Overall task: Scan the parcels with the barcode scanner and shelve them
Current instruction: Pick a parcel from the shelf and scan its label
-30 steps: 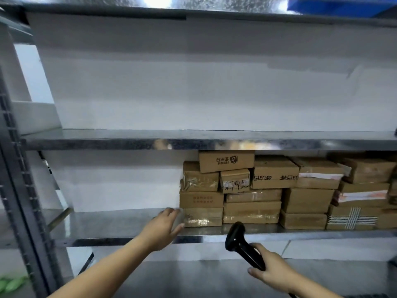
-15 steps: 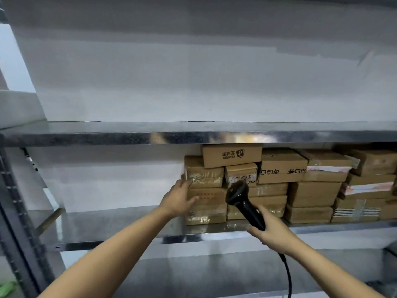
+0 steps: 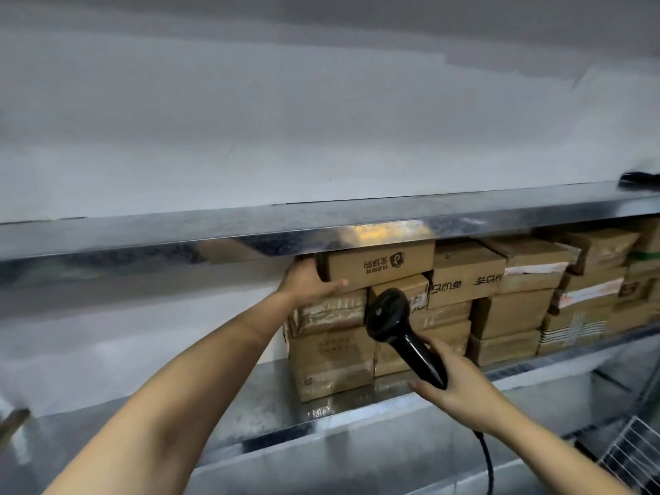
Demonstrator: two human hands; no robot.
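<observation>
Several brown cardboard parcels are stacked on a metal shelf (image 3: 271,409). My left hand (image 3: 307,282) grips the left end of the top parcel (image 3: 378,264), a flat box with printed characters just under the shelf above. My right hand (image 3: 460,385) holds a black barcode scanner (image 3: 400,326) by its handle. The scanner's head sits in front of the stack, just below the top parcel. Its black cable (image 3: 487,459) hangs down past my wrist.
The upper metal shelf (image 3: 178,234) runs across the view right above the stack, with a dark object (image 3: 641,178) at its far right. More parcels (image 3: 557,298) fill the shelf to the right. A white wire rack (image 3: 635,455) shows at the bottom right. A white wall stands behind.
My left hand rose from the shelf edge up the stack to grip the top parcel's left end. My right hand lifted the scanner up in front of the stack. The view moved closer.
</observation>
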